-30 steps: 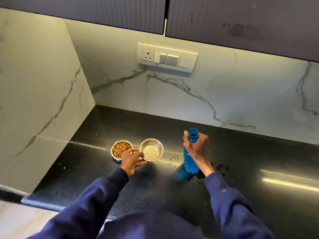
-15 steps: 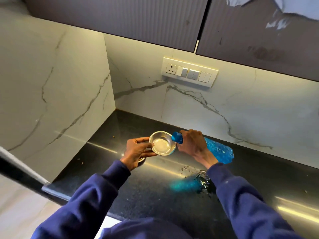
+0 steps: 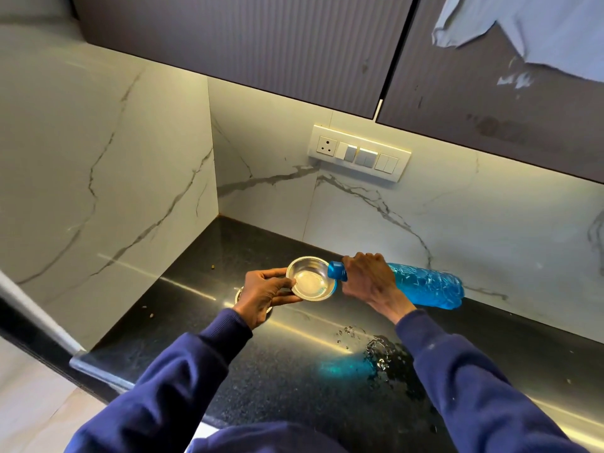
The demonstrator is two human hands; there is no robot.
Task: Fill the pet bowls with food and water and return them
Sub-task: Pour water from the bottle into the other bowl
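My left hand holds a small steel bowl by its rim, lifted above the black counter. My right hand grips a blue plastic bottle near its neck. The bottle lies almost level, its blue mouth over the bowl's right rim. A little water shows in the bowl. The second steel bowl with food sits on the counter under my left hand, mostly hidden.
A puddle of spilled water lies on the counter in front of my right arm. Marble walls close the corner at left and behind. A socket and switch panel is on the back wall, with dark cabinets overhead.
The bottle went from standing on the counter to tipped level at the bowl. My left hand lifted the empty bowl off the counter. The view tilted upward.
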